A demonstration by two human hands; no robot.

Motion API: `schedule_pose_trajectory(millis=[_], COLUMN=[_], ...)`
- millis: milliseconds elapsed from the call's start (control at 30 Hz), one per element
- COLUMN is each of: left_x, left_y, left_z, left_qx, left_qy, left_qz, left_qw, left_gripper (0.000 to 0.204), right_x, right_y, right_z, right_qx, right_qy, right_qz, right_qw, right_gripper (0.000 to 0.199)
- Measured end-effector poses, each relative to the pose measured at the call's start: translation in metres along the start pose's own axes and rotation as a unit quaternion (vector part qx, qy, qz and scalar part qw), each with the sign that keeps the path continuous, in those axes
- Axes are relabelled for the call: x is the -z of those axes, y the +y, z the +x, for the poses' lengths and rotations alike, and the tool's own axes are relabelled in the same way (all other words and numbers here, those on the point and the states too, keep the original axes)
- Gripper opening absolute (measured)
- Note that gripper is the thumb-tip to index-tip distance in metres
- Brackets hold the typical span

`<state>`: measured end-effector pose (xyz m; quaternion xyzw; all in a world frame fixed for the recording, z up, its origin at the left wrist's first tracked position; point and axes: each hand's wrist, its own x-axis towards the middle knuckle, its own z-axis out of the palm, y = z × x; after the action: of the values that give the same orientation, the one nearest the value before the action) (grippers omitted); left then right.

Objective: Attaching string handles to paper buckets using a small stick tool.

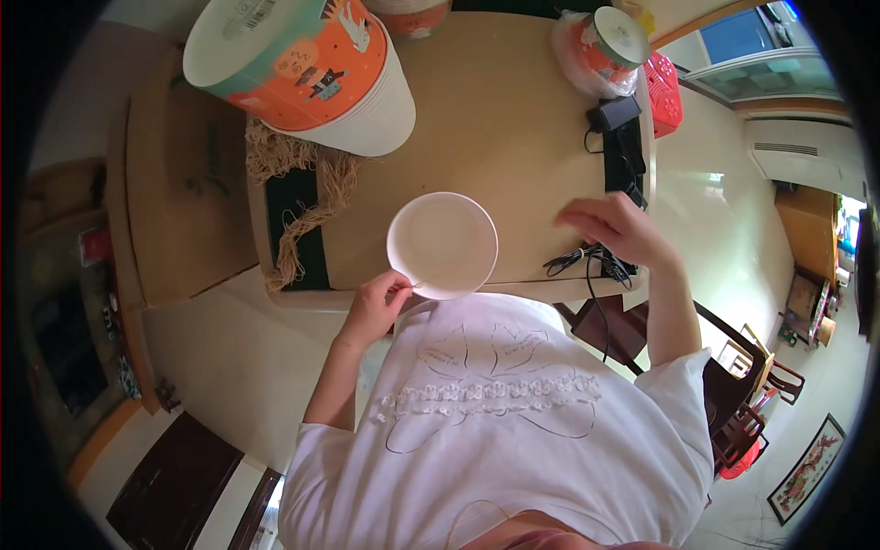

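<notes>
In the head view, the round white bowl (442, 240), which has no long axis, is at the near edge of the desk (513, 119), between one and two o'clock from the left hand (373, 307), the nearer one, whose thumb and finger seem to pinch its rim. For the right hand (619, 229), apart from it, the bowl lies at nine o'clock; blurred fingers there, so I cannot tell whether they press together.
</notes>
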<state>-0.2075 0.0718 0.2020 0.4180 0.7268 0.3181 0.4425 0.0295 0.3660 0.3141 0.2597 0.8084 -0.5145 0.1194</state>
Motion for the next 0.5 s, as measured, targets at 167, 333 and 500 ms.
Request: schedule_pose_trajectory(millis=[167,333,500], left_x=[0.01,-0.015,-0.036], left_y=[-0.004,-0.044,-0.046], left_z=[0.012,0.021,0.041], left_qx=[0.057,0.051,0.053], left_qy=[0.088,0.262,0.258], left_qz=[-0.115,-0.071,0.1], left_qw=[0.988,0.961,0.96], left_gripper=[0.006,0.073,0.033], right_x=[-0.018,-0.019,-0.004], right_y=[0.027,-0.026,-0.064], right_z=[0.048,0.023,-0.016], right_qx=[0.152,0.083,0.113], right_qy=[0.185,0.063,0.035], right_qz=[-0.116,0.031,0.153], right_qw=[0.964,0.994,0.981], right_gripper=[0.014,0.013,0.018])
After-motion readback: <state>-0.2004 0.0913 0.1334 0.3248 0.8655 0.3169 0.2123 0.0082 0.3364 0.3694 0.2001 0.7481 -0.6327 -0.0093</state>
